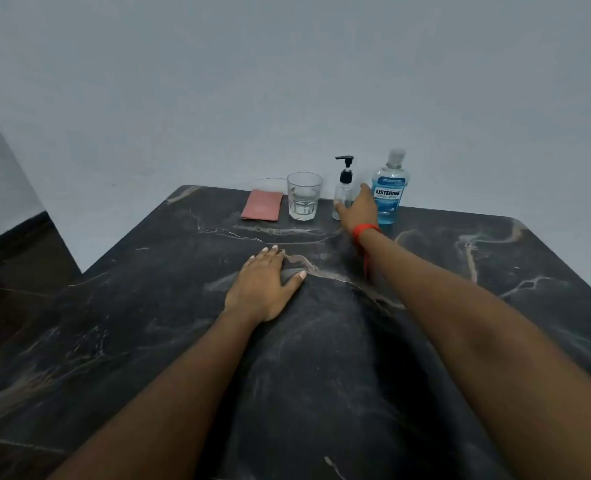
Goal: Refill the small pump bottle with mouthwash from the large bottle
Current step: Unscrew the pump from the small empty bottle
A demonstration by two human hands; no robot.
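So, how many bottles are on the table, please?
2: a small clear black-topped pump bottle at the far edge; a large blue mouthwash bottle just right of it.

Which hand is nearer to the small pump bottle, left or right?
Right. The right hand is at the lower body of the pump bottle. The left hand lies flat on the table, well short of the bottle and to its left.

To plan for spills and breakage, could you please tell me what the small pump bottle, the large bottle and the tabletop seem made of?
Small pump bottle: see-through, glossy, probably plastic, possibly glass; black matte plastic pump. Large bottle: clear plastic, blue liquid showing through, printed label. Tabletop: dark stone, likely marble by its pale veins, though possibly a printed imitation.
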